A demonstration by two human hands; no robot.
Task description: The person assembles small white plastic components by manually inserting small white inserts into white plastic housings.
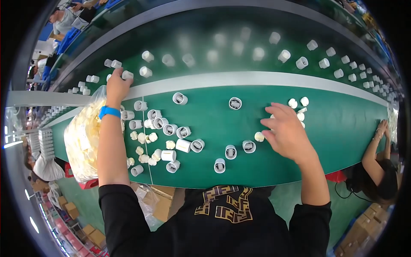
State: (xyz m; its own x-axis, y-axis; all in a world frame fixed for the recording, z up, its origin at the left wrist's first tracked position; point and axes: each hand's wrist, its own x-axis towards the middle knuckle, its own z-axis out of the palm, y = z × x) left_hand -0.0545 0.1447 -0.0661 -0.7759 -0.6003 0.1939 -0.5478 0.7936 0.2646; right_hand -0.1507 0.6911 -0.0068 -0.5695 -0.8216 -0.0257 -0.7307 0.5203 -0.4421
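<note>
A green surface (205, 126) carried a clear bag (101, 92) full of cream caps (83, 143). The left hand's (118, 88) grip clasped a white cup (127, 75) beyond the pale rail (239, 78); the right hand's (290, 135), released, spread beside a loose cap (259, 136). Open cups (249, 146) between held grey parts (231, 152).

A: What lay on the left?
B: A bag (81, 150), on the table (338, 132), beside the left forearm (112, 150). Just right of it lay cups (183, 145), with caps (170, 144) among them.
A: And in the middle?
B: A few cups, spread apart.
A: Behind?
B: A strip (257, 78) ran along the table's far side; beyond it a belt (235, 64) bore more cups. The left hand (117, 88) was there, at one cup.
A: On the right?
B: The right hand (289, 132), over the table, between middle cups and another caps cluster. A co-worker (379, 167) was at the right end.
</note>
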